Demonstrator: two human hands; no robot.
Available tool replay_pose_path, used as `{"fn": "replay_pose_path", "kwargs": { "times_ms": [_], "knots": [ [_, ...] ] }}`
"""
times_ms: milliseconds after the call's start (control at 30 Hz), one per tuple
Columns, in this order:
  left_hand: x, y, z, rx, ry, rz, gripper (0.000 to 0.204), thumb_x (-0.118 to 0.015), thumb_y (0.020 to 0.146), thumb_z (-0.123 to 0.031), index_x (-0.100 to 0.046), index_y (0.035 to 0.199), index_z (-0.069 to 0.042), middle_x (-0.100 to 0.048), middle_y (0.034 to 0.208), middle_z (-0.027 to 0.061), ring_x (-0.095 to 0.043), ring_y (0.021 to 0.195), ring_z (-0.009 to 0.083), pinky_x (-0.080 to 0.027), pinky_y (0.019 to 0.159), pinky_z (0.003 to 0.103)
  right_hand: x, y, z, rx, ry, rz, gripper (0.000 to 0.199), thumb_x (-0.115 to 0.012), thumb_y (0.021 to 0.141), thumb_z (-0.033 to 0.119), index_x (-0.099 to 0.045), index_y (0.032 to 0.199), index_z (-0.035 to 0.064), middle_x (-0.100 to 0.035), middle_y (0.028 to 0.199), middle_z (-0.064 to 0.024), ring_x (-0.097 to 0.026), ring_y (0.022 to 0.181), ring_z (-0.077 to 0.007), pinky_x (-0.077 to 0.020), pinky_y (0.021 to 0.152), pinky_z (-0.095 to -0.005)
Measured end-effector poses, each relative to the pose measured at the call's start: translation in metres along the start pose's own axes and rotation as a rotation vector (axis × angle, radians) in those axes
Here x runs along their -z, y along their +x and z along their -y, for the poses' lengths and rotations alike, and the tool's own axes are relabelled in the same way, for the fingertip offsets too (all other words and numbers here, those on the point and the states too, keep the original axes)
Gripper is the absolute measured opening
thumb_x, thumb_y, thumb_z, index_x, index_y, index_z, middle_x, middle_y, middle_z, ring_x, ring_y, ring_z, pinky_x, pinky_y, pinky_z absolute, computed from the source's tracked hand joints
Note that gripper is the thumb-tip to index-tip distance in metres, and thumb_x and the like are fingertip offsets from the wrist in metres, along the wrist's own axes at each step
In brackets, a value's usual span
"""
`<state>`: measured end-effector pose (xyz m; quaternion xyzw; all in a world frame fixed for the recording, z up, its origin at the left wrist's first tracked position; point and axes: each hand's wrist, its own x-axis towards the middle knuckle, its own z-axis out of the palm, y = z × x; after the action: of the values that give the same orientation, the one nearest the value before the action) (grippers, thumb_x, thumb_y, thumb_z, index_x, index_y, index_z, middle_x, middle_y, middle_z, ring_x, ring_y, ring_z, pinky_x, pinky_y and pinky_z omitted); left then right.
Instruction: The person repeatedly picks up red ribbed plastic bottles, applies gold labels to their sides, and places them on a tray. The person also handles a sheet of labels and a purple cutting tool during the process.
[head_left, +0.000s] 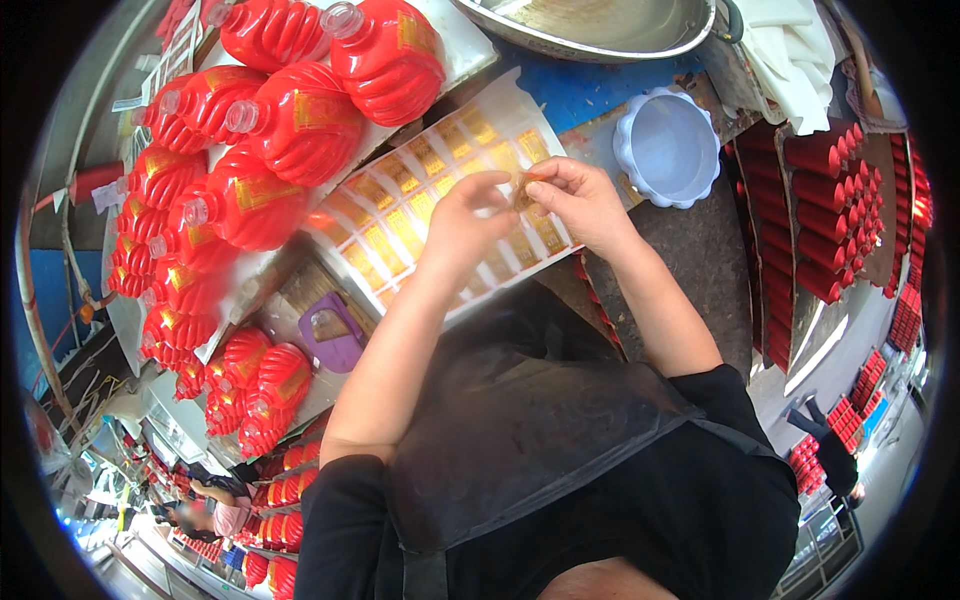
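Observation:
A white sheet with rows of shiny gold labels (403, 222) lies before me on the table. Above its right part, my right hand (585, 205) pinches a small gold label (523, 190) between thumb and fingertips. My left hand (468, 222) is beside it, fingers curved and apart, slightly blurred, with nothing visible in them. Large red ribbed plastic bottles (305, 120) with gold labels and clear necks lie to the left of the sheet.
A scalloped pale blue bowl (667, 148) stands right of the sheet. A large metal pan (600, 25) and white cloth (785, 55) are at the back. A purple plastic piece (335, 335) lies near my left forearm. Red cylinders (825, 215) are stacked right. Other people are farther off.

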<state>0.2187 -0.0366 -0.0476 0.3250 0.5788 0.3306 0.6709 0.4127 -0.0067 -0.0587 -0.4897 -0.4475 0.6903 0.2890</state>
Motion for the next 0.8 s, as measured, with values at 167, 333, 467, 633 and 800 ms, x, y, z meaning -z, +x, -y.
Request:
{"fn": "replay_pose_path", "kwargs": {
  "times_ms": [167,333,467,633,800],
  "knots": [
    [0.008,0.002,-0.011,0.01,-0.23,0.174,0.031,-0.075,0.088,-0.003,-0.066,0.118,-0.005,-0.068,0.109,0.0044,-0.062,0.09,0.0088,-0.049,0.086,0.025,0.003,-0.002,0.025,0.051,-0.118,0.165,0.024,-0.064,0.099,0.006,-0.061,0.123,0.0016,-0.072,0.1,-0.006,-0.067,0.086,-0.0087,-0.0544,0.078,-0.0254],
    [0.011,0.017,-0.005,0.09,-0.135,0.087,0.016,-0.077,0.088,-0.004,-0.066,0.101,-0.004,-0.069,0.095,0.0024,-0.063,0.085,0.0086,-0.05,0.082,0.024,0.0,-0.001,0.021,-0.108,-0.086,0.068,0.027,-0.067,0.098,0.012,-0.059,0.123,0.0053,-0.071,0.091,-0.003,-0.067,0.083,-0.0077,-0.0509,0.068,-0.0231],
    [0.006,0.031,0.005,0.013,-0.064,-0.126,0.014,-0.076,0.09,-0.005,-0.066,0.1,-0.003,-0.069,0.091,0.0025,-0.063,0.081,0.0083,-0.05,0.077,0.023,0.005,0.007,-0.004,-0.327,0.092,0.082,0.022,-0.072,0.097,0.018,-0.064,0.113,0.0062,-0.069,0.083,-0.0007,-0.064,0.075,-0.0052,-0.0449,0.059,-0.021],
    [0.005,0.065,0.005,-0.153,0.178,-0.227,0.017,-0.071,0.093,-0.006,-0.065,0.108,0.001,-0.07,0.093,0.004,-0.063,0.083,0.0094,-0.05,0.077,0.024,0.008,0.041,-0.044,-0.209,0.026,-0.114,0.016,-0.073,0.096,0.02,-0.068,0.1,0.0055,-0.068,0.08,0.0014,-0.06,0.065,-0.0045,-0.0434,0.057,-0.0196],
    [-0.006,0.096,0.018,-0.299,-0.03,-0.388,0.028,-0.059,0.099,-0.006,-0.058,0.126,0.003,-0.07,0.103,0.009,-0.065,0.087,0.0124,-0.053,0.078,0.026,0.016,0.104,-0.056,-0.032,-0.264,-0.348,0.019,-0.075,0.091,0.023,-0.073,0.093,0.0043,-0.073,0.079,-0.0043,-0.066,0.065,-0.011,-0.0501,0.06,-0.0264]
  ]
}}
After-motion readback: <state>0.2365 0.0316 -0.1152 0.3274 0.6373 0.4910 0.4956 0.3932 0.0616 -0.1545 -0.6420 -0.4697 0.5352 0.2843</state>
